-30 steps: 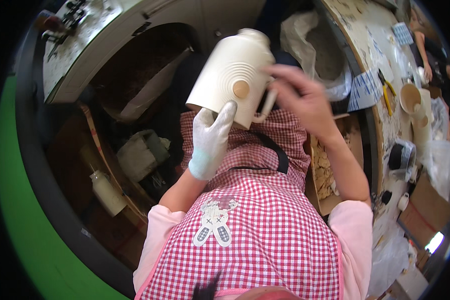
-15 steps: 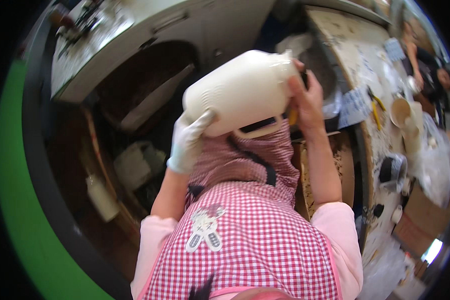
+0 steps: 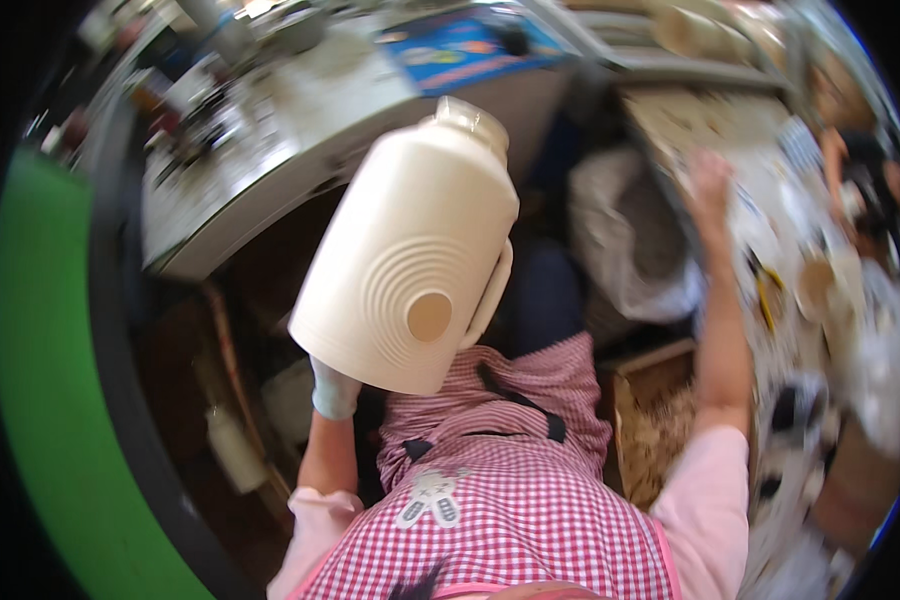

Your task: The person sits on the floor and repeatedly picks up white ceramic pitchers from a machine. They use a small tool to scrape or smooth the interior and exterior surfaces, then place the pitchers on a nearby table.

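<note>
A cream thermos jug point(image 3: 415, 230) with a side handle point(image 3: 490, 295), ribbed rings and a round tan spot is held up before me, tilted with its neck toward the far side. My left hand point(image 3: 334, 386), in a pale glove, holds it from beneath at the base; its fingers are hidden behind the jug. Away from the jug, my bare right hand point(image 3: 710, 185) reaches over the bench point(image 3: 670, 110) on the right. Motion smears its fingers, so I cannot make out whether they hold anything.
Yellow-handled pliers point(image 3: 767, 290) lie on the right bench. Below it stand a white sack point(image 3: 600, 230) and a cardboard box point(image 3: 660, 420) with scraps. A worktop point(image 3: 320, 100) with a blue mat point(image 3: 470, 50) is ahead. Another person point(image 3: 860, 190) works at far right.
My right hand has let go of the jug's neck and moved right over the bench. The jug has turned more upright in my left hand, its ringed side now showing.
</note>
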### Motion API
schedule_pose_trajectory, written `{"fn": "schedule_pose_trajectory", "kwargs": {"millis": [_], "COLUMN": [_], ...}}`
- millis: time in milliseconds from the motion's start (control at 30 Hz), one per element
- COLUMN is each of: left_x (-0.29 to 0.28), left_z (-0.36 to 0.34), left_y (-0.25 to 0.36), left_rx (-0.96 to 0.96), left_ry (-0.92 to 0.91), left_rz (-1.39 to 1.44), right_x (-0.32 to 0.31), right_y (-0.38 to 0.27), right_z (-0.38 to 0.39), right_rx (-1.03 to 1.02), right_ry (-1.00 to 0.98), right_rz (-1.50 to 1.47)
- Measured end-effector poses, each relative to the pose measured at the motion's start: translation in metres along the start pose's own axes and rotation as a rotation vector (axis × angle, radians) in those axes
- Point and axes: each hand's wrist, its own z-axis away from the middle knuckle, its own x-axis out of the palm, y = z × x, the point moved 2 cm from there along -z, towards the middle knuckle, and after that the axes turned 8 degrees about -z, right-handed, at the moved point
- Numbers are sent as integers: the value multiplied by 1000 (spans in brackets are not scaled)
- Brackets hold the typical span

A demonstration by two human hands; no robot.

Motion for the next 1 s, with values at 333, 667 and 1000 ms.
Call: {"fn": "schedule_pose_trajectory", "kwargs": {"millis": [333, 667, 1000], "left_x": [-231, -334, -320], "left_z": [-157, -398, -364], "left_y": [216, 189, 174], "left_rx": [550, 232, 131], "left_ry": [766, 711, 382], "left_rz": [-687, -1454, -769], "right_x": [31, -56, -42], "right_y": [76, -227, -245], "right_z": [24, 44, 84], "right_rx": [410, 128, 237], "right_ry": [-172, -218, -294], "right_rz": [281, -799, -864]}}
